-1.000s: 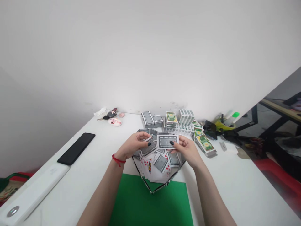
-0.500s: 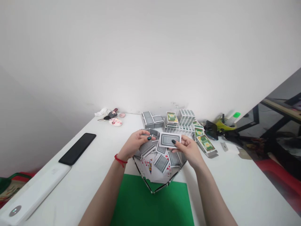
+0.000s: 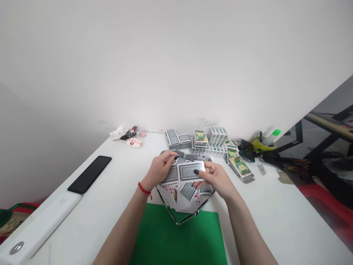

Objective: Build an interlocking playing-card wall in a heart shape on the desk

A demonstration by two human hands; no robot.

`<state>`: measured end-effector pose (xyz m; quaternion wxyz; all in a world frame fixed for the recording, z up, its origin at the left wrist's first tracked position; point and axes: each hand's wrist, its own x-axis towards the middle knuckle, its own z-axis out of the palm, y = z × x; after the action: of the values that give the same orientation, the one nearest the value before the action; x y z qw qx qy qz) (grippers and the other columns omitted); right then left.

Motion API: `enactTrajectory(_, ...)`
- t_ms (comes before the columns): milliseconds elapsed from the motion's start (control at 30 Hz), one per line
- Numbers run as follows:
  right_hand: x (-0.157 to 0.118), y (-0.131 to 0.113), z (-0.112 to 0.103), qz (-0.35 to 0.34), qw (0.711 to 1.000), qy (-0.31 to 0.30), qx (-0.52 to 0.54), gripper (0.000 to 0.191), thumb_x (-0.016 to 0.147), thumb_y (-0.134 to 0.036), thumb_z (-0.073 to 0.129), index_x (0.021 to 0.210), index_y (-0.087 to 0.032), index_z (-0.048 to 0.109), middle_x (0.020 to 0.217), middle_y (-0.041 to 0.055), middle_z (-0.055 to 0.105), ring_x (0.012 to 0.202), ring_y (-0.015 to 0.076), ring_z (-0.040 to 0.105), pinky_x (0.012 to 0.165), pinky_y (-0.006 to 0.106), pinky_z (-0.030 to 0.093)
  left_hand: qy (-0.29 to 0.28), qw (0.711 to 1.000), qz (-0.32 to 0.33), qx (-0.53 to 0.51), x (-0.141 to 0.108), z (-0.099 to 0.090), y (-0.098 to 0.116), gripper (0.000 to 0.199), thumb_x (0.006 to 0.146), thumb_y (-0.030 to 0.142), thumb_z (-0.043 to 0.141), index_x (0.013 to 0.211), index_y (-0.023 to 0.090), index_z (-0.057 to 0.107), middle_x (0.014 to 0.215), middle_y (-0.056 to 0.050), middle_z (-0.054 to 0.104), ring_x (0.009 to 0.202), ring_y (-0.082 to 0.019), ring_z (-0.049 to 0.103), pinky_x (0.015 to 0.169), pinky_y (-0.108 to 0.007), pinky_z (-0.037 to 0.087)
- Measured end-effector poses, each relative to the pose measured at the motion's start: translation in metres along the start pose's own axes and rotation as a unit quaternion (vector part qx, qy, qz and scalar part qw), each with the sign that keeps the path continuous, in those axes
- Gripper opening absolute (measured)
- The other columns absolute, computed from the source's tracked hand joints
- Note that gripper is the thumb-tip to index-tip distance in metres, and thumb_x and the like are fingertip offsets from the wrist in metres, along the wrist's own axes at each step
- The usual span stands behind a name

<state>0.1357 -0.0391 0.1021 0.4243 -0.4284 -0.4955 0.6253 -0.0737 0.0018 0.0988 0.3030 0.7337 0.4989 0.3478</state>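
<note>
An open container with a black-and-white patterned rim (image 3: 190, 219) stands at the front of several loose playing cards (image 3: 189, 191), some face up and some face down. Above it my right hand (image 3: 216, 179) grips a face-down card (image 3: 190, 171), thumb on top, fingers beneath. My left hand (image 3: 162, 167), with a red string at the wrist, is closed at the card pile's left, thumb and fingertips pinched around the edge of another patterned card (image 3: 170, 176). The two cards meet or overlap slightly between the hands.
Behind the container stand grey patterned boxes (image 3: 173, 139) and stacked green-and-white card boxes (image 3: 217, 136). Opened card boxes (image 3: 240, 166) lie to the right. A black phone (image 3: 90, 174), a white device (image 3: 41, 224) and keys (image 3: 128, 135) are at the left. A green mat (image 3: 179, 239) lies in front.
My right hand has moved left and slightly down with its card. The fingers of my left hand have closed, and a patterned card now shows beneath them.
</note>
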Motion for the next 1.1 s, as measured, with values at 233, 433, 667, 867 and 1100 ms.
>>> enactTrajectory(233,-0.002,-0.004,0.002,0.013,1.000,-0.020,-0.015,0.044,0.066,-0.041,0.070,0.098,-0.011,0.064,0.065,0.0055,0.069,0.054,0.0179,0.066,0.049,0.027,0.055,-0.005,0.999,0.034,0.000,-0.001,0.001,0.000,0.025,0.085,0.032,0.042,0.094,0.019,0.060,0.054,0.005,0.050,0.046,-0.009,0.038,0.048,-0.021,0.030)
enactTrajectory(433,-0.004,-0.007,0.004,0.024,0.999,-0.035,-0.023,0.036,0.068,-0.038,0.068,0.092,-0.011,0.065,0.060,0.0040,0.069,0.051,0.0169,0.065,0.047,0.026,0.054,0.005,0.999,0.039,0.002,-0.002,0.001,0.001,0.023,0.084,0.031,0.043,0.091,0.019,0.061,0.049,0.006,0.045,0.044,-0.009,0.035,0.045,-0.020,0.028)
enactTrajectory(667,-0.005,-0.006,0.001,0.027,0.997,-0.064,-0.022,0.034,0.067,-0.036,0.069,0.089,-0.011,0.066,0.056,0.0033,0.068,0.047,0.0166,0.064,0.042,0.024,0.051,-0.013,0.998,0.062,-0.001,-0.002,0.002,0.001,0.021,0.084,0.028,0.044,0.090,0.019,0.062,0.052,0.005,0.052,0.046,-0.009,0.041,0.048,-0.020,0.032)
enactTrajectory(867,-0.004,-0.006,0.006,0.005,1.000,-0.020,0.001,0.034,0.065,-0.039,0.070,0.083,-0.010,0.065,0.054,0.0037,0.067,0.046,0.0163,0.063,0.044,0.026,0.053,0.034,0.998,0.054,-0.020,-0.002,0.003,-0.001,0.022,0.084,0.029,0.044,0.090,0.018,0.062,0.073,0.000,0.065,0.055,-0.010,0.051,0.052,-0.020,0.037)
enactTrajectory(1100,-0.008,-0.012,0.019,-0.056,0.996,0.066,-0.005,0.031,0.069,-0.041,0.067,0.080,-0.012,0.064,0.056,0.0045,0.068,0.049,0.0188,0.065,0.045,0.028,0.054,0.094,0.992,0.061,-0.055,-0.002,0.003,-0.004,0.022,0.084,0.027,0.044,0.090,0.017,0.063,0.079,-0.001,0.067,0.062,-0.012,0.056,0.056,-0.021,0.041)
